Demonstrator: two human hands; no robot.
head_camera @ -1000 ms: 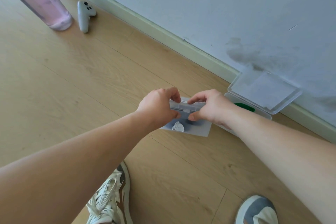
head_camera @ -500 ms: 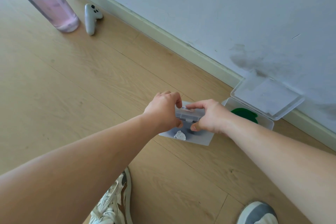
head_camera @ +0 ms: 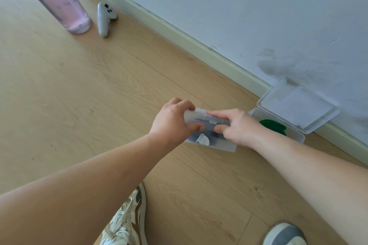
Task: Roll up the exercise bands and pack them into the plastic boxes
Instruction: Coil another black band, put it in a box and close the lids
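Note:
A closed clear plastic box lies on the wooden floor, with a dark band and a crumpled white scrap showing through it. My left hand grips its left end, fingers over the top and thumb at the front. My right hand pinches the latch strip along the box's top edge. Right behind it a second clear box stands with its lid leaning open against the wall, and a green rolled band lies inside.
A tall bottle with pink liquid and a white game controller stand at the far left by the skirting board. My two shoes are at the bottom edge. The wall runs diagonally behind the boxes.
Both hands have stayed clamped on the near box's latch edge. The view has shifted a little, so the bottle and controller sit lower and further right in the frame.

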